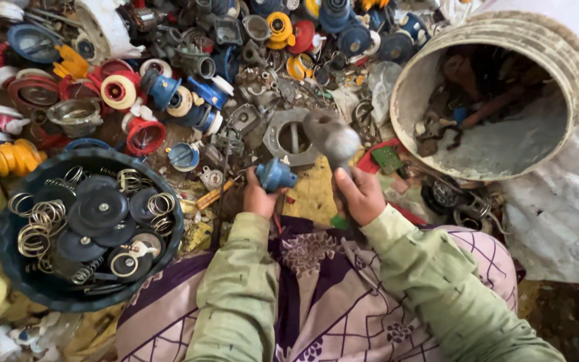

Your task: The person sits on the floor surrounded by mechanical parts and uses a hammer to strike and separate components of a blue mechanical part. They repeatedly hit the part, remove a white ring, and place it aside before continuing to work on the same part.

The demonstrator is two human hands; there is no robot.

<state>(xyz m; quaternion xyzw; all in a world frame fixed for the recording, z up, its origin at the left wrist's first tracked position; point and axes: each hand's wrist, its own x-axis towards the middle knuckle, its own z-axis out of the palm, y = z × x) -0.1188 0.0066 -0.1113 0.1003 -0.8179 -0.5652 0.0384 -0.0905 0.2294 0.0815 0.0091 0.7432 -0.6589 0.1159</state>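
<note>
Gripping one hammer [332, 139], the right hand [360, 196] stays-free; the left hand [258, 196] pinches one blue valve part [275, 175].

Soft even daylight, motion-blurred hammer [333, 137]

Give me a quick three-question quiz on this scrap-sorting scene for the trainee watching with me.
1. True or false: the right hand grips a hammer with its head raised.
2. What does the left hand hold? A) a yellow fitting B) a small blue valve part C) a spring
3. Fill in: the dark round basin on the person's left holds black rubber discs and metal ____.

Key:
1. True.
2. B.
3. Springs, coiled and ring-shaped; the white bucket lying tipped on its side on the right holds other scrap.
</note>
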